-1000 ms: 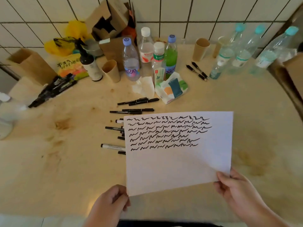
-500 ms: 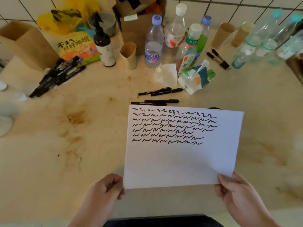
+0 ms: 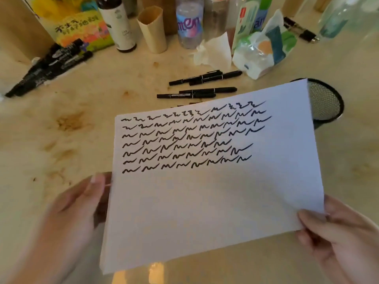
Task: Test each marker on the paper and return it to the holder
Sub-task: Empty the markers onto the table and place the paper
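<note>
A white sheet of paper (image 3: 205, 206) with several rows of black squiggles is lifted off the table and held by both hands. My left hand (image 3: 82, 208) grips its left edge; my right hand (image 3: 336, 236) pinches its lower right corner. Several thin black markers (image 3: 203, 85) lie on the table just beyond the sheet. A black mesh holder (image 3: 326, 103) peeks out behind the paper's top right corner, mostly hidden. A heap of thicker black markers (image 3: 51, 66) lies at the far left.
Behind the markers stand plastic bottles (image 3: 188, 23), a dark pump bottle (image 3: 119, 25), a cardboard tube (image 3: 152, 29), a tissue pack (image 3: 262, 50) and a crumpled tissue (image 3: 213, 52). Two more pens (image 3: 299, 29) lie at the back right. The beige table (image 3: 61, 130) is stained on the left.
The paper has been raised and tilted toward the camera, uncovering the mesh holder behind its right corner. The view has moved closer and lower. Both hands keep their grip on the sheet.
</note>
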